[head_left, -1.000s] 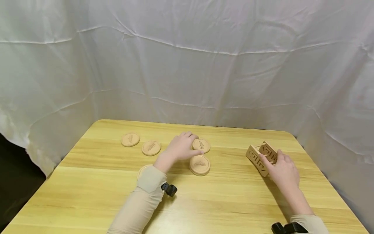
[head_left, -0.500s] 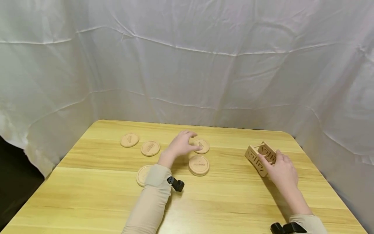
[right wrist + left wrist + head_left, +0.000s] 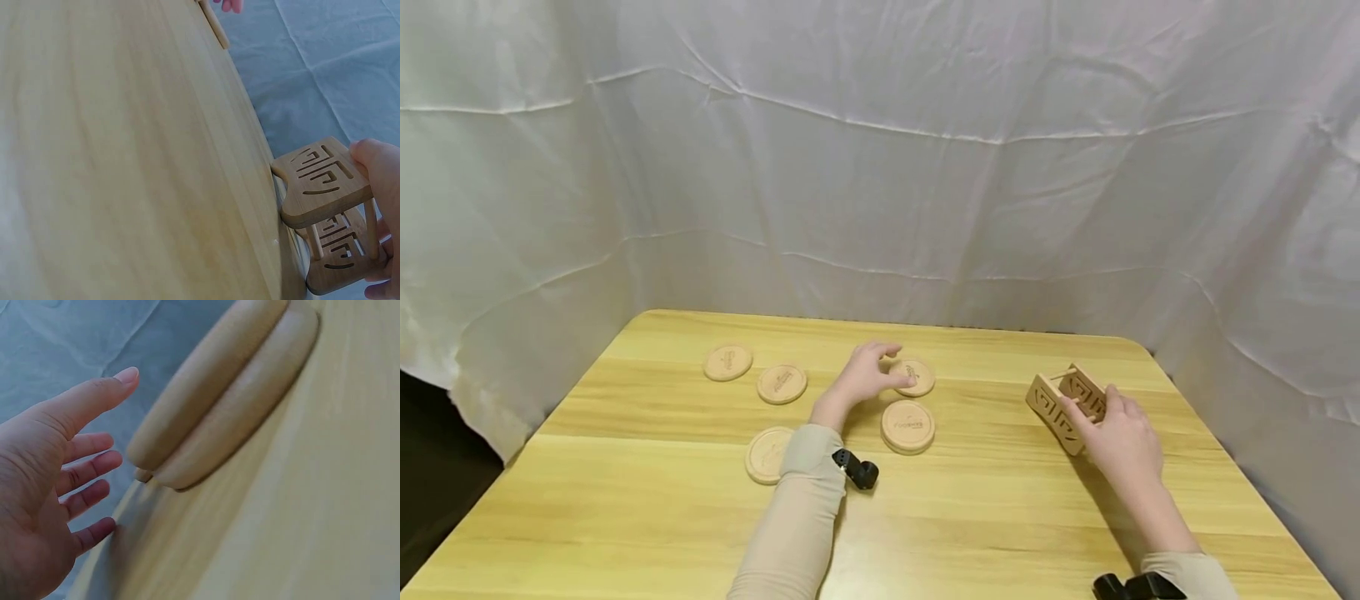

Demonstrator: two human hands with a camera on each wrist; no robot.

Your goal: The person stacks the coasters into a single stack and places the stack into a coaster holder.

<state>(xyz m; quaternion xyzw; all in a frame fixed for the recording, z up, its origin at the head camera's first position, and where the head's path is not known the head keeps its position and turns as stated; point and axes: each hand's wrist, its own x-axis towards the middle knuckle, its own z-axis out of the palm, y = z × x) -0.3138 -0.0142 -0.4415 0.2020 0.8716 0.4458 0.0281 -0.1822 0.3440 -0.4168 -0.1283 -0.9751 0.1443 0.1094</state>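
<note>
My left hand is at the far middle of the table, thumb and fingers spread apart. Its thumb tip overlaps a round wooden coaster in the head view. Just nearer lies a stack of two coasters, whose thick rounded edges loom beside the hand in the left wrist view. At the right, my right hand grips a wooden coaster holder, thumb on one side panel and fingers on the other. The holder has fretwork cut-outs and dowels joining its two panels, and sits tilted.
Two more coasters lie at the far left, one coaster farther out and another coaster closer in. A third coaster is partly hidden by my left sleeve. A pale curtain hangs behind the wooden table.
My left forearm has shifted right and the left hand has opened wider, its thumb now over the far coaster's edge. The right hand and the holder stay in place.
</note>
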